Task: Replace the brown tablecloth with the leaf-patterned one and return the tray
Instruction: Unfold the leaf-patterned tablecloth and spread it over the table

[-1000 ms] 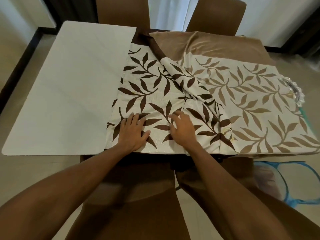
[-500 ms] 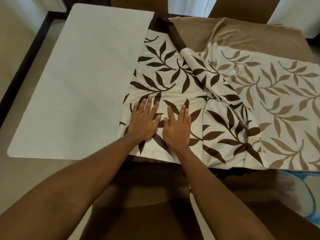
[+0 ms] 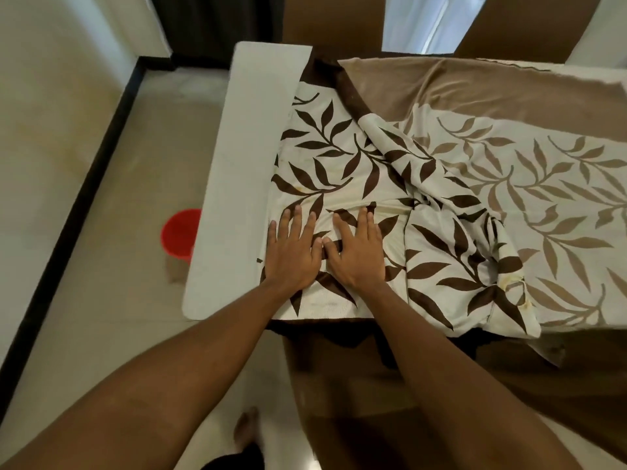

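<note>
The leaf-patterned tablecloth (image 3: 342,164), cream with dark brown leaves, lies partly unfolded over most of the table, with a rumpled fold running diagonally through its middle. Its right part (image 3: 559,212) shows the paler underside of the print. My left hand (image 3: 292,247) and my right hand (image 3: 358,247) rest flat on it side by side near the front edge, fingers spread, thumbs almost touching. The brown tablecloth (image 3: 475,86) lies bunched along the far side, partly under the leaf cloth. A strip of bare white table (image 3: 244,164) shows at the left. No tray is in view.
A brown chair (image 3: 339,385) stands tucked in right below my arms, and two more chair backs (image 3: 332,18) rise behind the table. A red bucket (image 3: 179,232) sits on the tiled floor left of the table. A foot (image 3: 246,432) shows on the floor.
Both hands have slid left across the leaf cloth and come together, pulling the cloth over more of the bare white table. The view has shifted so the red bucket now shows.
</note>
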`<move>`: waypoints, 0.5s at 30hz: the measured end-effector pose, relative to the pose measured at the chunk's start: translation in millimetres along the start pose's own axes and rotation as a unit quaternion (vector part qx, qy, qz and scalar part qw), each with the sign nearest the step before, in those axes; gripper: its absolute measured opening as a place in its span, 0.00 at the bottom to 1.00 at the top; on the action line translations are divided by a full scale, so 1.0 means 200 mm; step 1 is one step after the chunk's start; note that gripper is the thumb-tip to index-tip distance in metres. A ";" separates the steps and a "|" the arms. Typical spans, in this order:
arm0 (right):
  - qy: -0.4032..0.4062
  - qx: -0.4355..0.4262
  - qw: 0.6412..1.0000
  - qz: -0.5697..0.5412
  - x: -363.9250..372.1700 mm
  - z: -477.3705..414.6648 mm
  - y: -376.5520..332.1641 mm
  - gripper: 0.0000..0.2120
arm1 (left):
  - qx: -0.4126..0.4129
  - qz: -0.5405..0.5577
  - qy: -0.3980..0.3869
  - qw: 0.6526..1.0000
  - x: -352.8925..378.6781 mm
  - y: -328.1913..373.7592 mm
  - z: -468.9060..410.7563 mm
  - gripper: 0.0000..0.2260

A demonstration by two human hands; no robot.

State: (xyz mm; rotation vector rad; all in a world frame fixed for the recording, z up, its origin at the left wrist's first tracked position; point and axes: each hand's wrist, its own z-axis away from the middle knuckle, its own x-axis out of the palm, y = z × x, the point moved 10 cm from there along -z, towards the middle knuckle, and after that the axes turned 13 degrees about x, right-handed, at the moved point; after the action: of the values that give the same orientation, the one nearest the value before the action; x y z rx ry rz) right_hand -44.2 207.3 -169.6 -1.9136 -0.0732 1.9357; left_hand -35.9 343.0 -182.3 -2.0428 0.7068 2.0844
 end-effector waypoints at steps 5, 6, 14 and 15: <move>-0.023 -0.018 0.999 -0.036 0.12 0.23 -0.43 0.28 | -0.040 0.013 0.001 0.999 -0.11 -0.34 0.33 0.26; -0.016 -0.022 0.999 -0.035 0.13 0.27 -0.50 0.27 | -0.045 0.017 0.005 0.999 -0.14 -0.40 0.39 0.26; 0.108 -0.034 0.992 -0.049 -0.02 0.06 -0.65 0.19 | -0.023 0.003 0.052 0.998 -0.34 -0.64 0.32 0.17; 0.130 -0.029 0.990 -0.052 -0.06 -0.02 -0.65 0.20 | -0.007 0.012 0.046 0.999 -0.35 -0.65 0.24 0.18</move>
State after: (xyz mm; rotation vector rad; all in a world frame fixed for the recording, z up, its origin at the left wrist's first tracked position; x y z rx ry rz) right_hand -8.0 321.7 -116.6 -2.1389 -0.1516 1.6211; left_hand -20.4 492.1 -146.2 -2.1606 0.7364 2.0252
